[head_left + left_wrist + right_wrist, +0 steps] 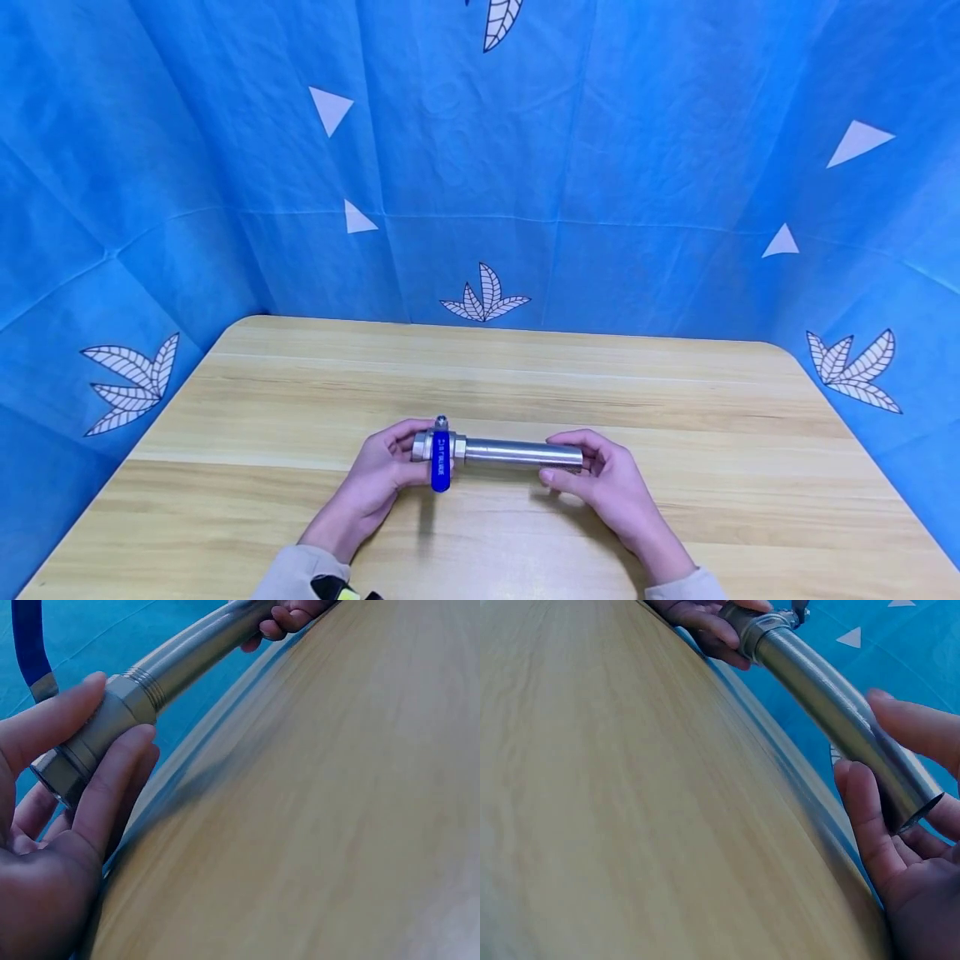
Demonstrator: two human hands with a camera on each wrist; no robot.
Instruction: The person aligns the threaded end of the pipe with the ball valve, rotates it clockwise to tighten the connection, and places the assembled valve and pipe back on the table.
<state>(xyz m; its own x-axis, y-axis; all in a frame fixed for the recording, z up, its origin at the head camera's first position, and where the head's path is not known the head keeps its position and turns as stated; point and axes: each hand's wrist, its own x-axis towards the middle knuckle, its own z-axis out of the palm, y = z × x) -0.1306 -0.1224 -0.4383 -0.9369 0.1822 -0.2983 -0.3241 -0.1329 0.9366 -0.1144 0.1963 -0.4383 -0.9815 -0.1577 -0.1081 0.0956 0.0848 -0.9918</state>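
Observation:
A metal ball valve with a blue lever handle is joined end to end with a shiny steel pipe. Several threads show at the joint in the left wrist view. My left hand grips the valve body, thumb on one side and fingers on the other. At the pipe's far end, my right hand holds it between thumb and fingers; the open pipe mouth shows in the right wrist view. Both parts are held roughly level above the table, casting a shadow on it.
The light wood table has rounded back corners. Behind it and at both sides hangs a blue curtain printed with white leaves and triangles. A dark band with a yellow patch sits at the left sleeve.

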